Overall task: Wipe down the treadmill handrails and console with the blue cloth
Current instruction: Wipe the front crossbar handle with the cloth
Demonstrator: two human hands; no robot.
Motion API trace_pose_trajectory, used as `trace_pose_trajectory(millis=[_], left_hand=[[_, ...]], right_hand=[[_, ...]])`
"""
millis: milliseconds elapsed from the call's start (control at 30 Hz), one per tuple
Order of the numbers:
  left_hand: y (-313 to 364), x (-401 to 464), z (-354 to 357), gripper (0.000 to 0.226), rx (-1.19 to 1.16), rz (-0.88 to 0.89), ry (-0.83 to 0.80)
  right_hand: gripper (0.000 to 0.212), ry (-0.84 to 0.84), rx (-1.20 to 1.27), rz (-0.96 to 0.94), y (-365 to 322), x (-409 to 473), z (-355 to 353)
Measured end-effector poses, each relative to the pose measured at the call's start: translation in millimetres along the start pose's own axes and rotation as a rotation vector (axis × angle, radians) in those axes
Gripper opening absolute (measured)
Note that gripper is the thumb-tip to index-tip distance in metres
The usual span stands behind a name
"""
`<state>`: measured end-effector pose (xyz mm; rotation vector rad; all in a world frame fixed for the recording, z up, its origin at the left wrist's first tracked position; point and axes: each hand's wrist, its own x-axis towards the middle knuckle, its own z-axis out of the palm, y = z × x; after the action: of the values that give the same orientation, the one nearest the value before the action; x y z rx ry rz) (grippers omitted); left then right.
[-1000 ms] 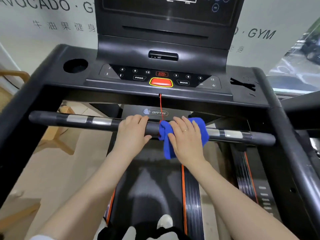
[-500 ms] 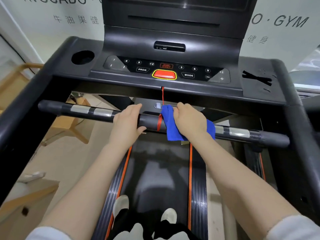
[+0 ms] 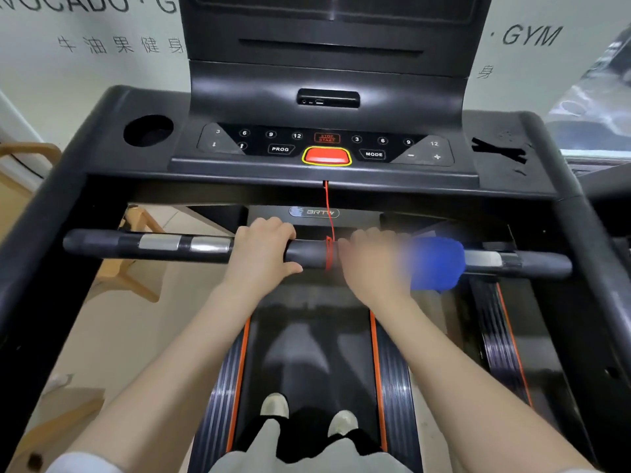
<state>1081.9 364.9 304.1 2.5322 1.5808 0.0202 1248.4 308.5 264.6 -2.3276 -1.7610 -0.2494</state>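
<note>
Right hand (image 3: 372, 264), grip clamped on blue cloth (image 3: 435, 262), slid rightward along black front handrail (image 3: 307, 254); left hand (image 3: 263, 249) grips bar. Console untouched.

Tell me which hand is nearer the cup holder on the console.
Left. The left hand grips the crossbar below and right of the cup holder; the right hand sits farther right, with the blue cloth.

a gym; treadmill console (image 3: 326, 145); "gym" wall lettering (image 3: 531, 35)
</note>
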Motion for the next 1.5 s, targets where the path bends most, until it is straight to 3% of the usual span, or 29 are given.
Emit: trace_pose_trajectory(millis=[100,200,300,433,467,533,633,800,967,1033,1167,1233,1333,1500], left_hand=[[-4,2,-2,0.051,-0.02,0.052,-0.008],[-9,5,-3,0.051,-0.025,0.102,-0.022],[-13,8,-5,0.05,-0.014,0.137,-0.036],[-16,10,-6,0.051,-0.035,0.182,-0.053],[-17,10,-7,0.051,-0.037,0.193,-0.051],[-17,10,-7,0.049,-0.04,0.212,-0.039],[-18,10,-5,0.048,-0.063,0.237,-0.013],[-24,15,-4,0.048,-0.071,0.281,-0.007],[-27,15,-3,0.047,-0.078,0.311,-0.024],[-27,15,-4,0.047,-0.073,0.322,-0.022],[-29,15,-3,0.046,-0.066,0.336,-0.005],[-28,15,-2,0.046,-0.065,0.342,0.006],[-28,14,-1,0.046,-0.044,0.34,0.013],[-23,13,-2,0.048,-0.052,0.309,-0.015]], right_hand=[[0.047,-0.038,0.005,-0.113,-2,11,-5],[0.056,-0.12,0.185,-0.191,30,11,-13],[0.057,-0.075,0.066,-0.11,50,2,-12],[0.015,-0.024,-0.178,-0.005,20,8,-15],[0.022,0.002,-0.239,0.01,6,11,-12],[0.013,-0.008,-0.202,0.073,-25,13,-6],[0.04,0.049,0.098,0.185,-63,11,-2],[0.035,0.17,0.106,-0.035,-41,0,5],[0.03,0.233,0.023,-0.046,-24,3,4],[0.032,0.199,0.018,0.017,-12,2,1],[0.04,0.117,-0.092,0.315,45,-3,-16],[0.035,0.112,-0.087,0.407,61,-5,-19],[0.042,0.134,0.035,0.403,40,1,-12],[0.037,0.093,0.154,0.197,-43,0,4]])
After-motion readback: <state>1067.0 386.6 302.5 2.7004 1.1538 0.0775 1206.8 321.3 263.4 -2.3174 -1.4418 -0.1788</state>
